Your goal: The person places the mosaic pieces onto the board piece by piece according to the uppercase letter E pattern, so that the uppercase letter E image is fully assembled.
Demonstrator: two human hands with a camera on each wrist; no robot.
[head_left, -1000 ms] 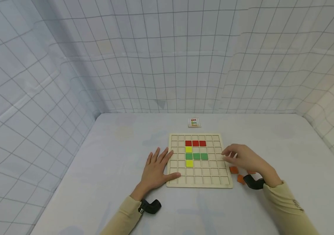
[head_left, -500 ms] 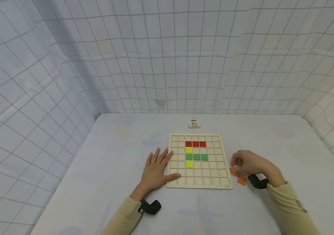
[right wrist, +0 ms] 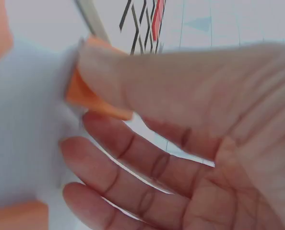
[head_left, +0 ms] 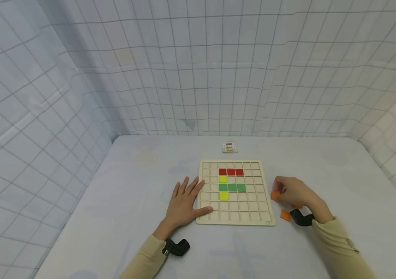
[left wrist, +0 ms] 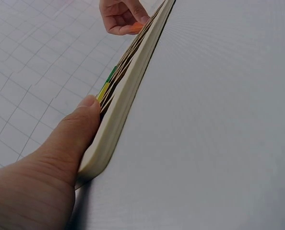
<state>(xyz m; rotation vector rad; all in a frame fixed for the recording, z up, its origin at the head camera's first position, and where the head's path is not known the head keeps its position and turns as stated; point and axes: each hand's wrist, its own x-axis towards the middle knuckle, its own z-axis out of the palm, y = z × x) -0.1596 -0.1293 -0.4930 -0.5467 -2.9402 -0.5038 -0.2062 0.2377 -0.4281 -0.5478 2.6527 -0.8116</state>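
Observation:
My right hand [head_left: 293,192] is just off the right edge of a pale grid board [head_left: 234,217], pinching an orange square tile [head_left: 275,195]. The right wrist view shows the thumb pressed over that tile [right wrist: 80,96], partly covering it. Spread along the board's left edge, my left hand [head_left: 182,205] has its fingertips and thumb on the rim. Three red tiles [head_left: 231,172] lie in a row on the board. Below them come a yellow tile [head_left: 223,179], a row of three green tiles [head_left: 232,187] and another yellow tile [head_left: 223,196].
One loose orange tile [head_left: 285,215] lies right of the board; another [head_left: 297,206] is partly hidden under my right hand. Behind the board is a small card [head_left: 230,147] with a printed coloured grid. Grid-patterned cloth walls [head_left: 198,77] enclose the white table [head_left: 138,174].
My right hand has moved from the board's right edge back toward the loose orange tiles and now pinches one. The left hand has stayed in place.

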